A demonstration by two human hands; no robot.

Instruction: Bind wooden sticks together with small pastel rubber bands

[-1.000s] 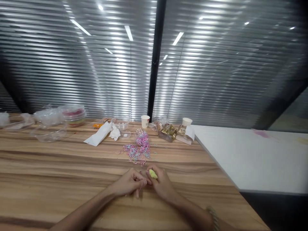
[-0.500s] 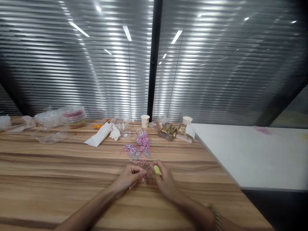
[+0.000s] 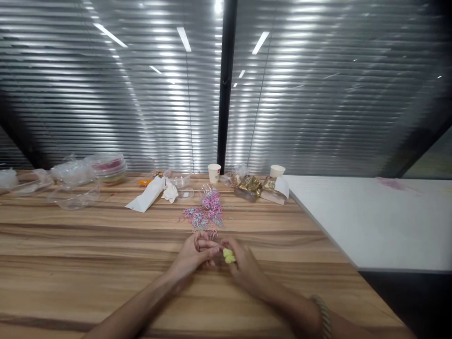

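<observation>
Over the wooden table, my left hand (image 3: 197, 254) is closed in a pinch, its fingertips close to those of my right hand. What it pinches is too small to make out. My right hand (image 3: 245, 268) is closed around a small fuzzy yellow piece (image 3: 229, 255), which shows between thumb and fingers. Just beyond both hands lies a loose heap of small pink, purple and blue loops (image 3: 203, 218), spilling from a clear plastic cup on its side.
A paper cup (image 3: 213, 173) stands behind the heap. To its right are gold wrappers (image 3: 249, 188) and another white cup (image 3: 277, 171). Leftward lie a white paper sleeve (image 3: 147, 194), crumpled tissue (image 3: 170, 190) and clear plastic containers (image 3: 74, 195). A white table (image 3: 335, 212) adjoins at right.
Half a second ago a thin strand stretched between my hands; now the fingertips are closer together and it no longer shows clearly. More of the yellow piece's lower part is visible.
</observation>
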